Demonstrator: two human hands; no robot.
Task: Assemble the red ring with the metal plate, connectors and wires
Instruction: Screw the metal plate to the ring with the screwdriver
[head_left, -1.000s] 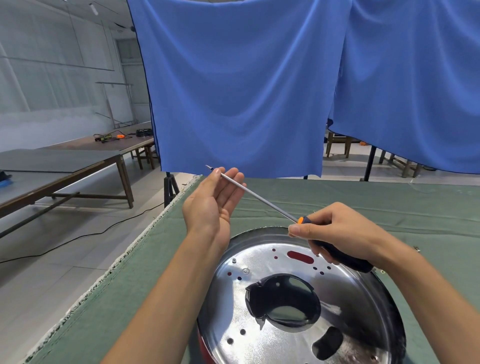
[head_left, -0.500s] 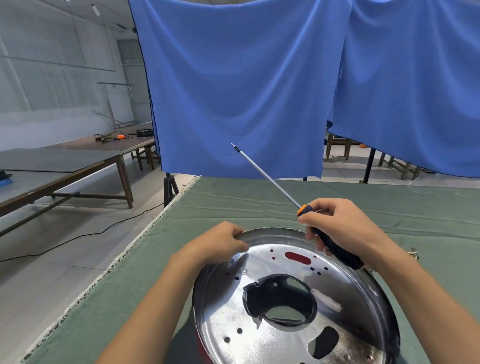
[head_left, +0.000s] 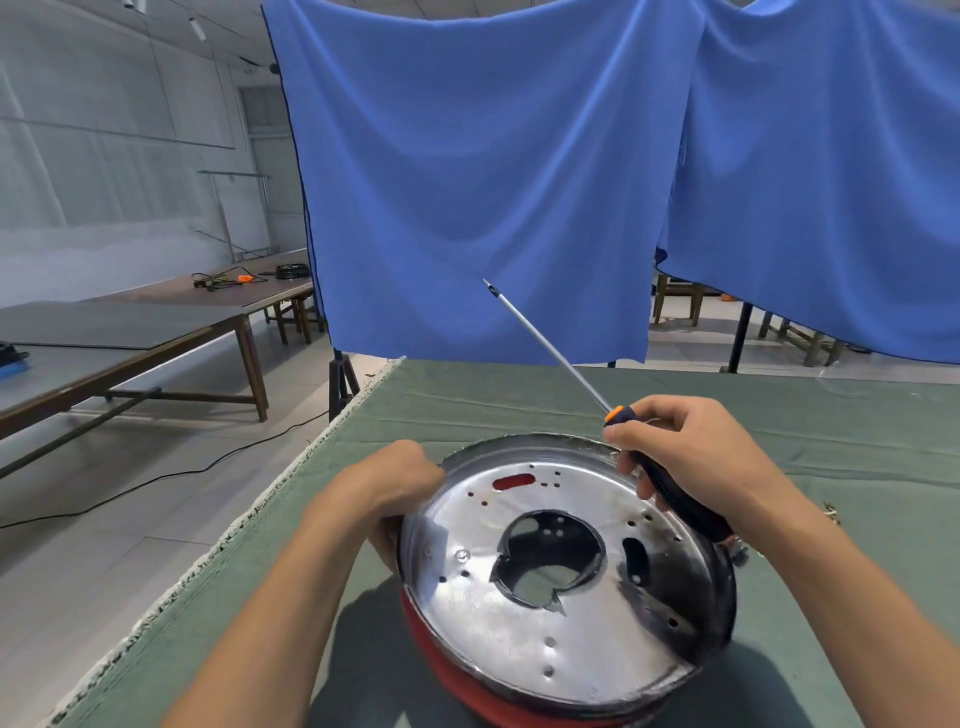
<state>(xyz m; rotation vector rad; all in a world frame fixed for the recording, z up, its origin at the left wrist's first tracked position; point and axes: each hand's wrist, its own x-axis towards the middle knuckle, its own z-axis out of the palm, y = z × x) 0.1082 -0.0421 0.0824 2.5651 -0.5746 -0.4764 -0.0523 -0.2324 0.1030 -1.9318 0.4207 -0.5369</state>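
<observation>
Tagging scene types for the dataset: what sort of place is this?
Likely a workshop or recording hall: a work table under green cloth, blue sheets hung as backdrop, long bare tables with cables on a tiled floor.

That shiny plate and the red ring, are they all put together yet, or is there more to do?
Partly. The metal plate already sits on the red ring. The left hand grips the plate's rim, and the right hand holds a screwdriver with its tip up in the air, not on a screw. Several holes look empty, and no wires or connectors can be seen, so fastening and wiring seem left.
</observation>
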